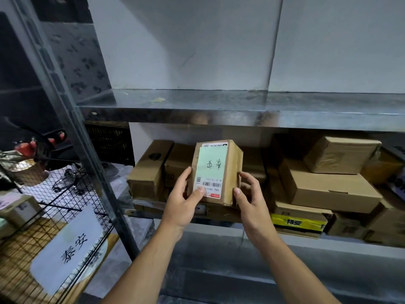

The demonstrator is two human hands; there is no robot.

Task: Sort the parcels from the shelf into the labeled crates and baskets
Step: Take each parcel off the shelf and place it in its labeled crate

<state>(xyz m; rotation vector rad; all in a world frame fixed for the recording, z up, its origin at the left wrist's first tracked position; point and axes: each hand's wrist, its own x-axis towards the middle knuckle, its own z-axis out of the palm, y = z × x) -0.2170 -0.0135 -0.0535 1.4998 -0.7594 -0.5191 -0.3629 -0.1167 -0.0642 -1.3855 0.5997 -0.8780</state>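
Cardboard parcel [215, 172] stands upright between both hands: left hand [183, 199] grips its left edge, right hand [248, 197] its right.

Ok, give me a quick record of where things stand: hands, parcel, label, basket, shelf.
left hand: grips the parcel's lower left edge, thumb on the label
right hand: grips the parcel's lower right corner
parcel: small brown box, held upright before the lower shelf
label: pale green, handwriting upside down to the camera
basket: wire, low at left; white sign whose two characters seem to match the label
shelf: more brown boxes stacked on it
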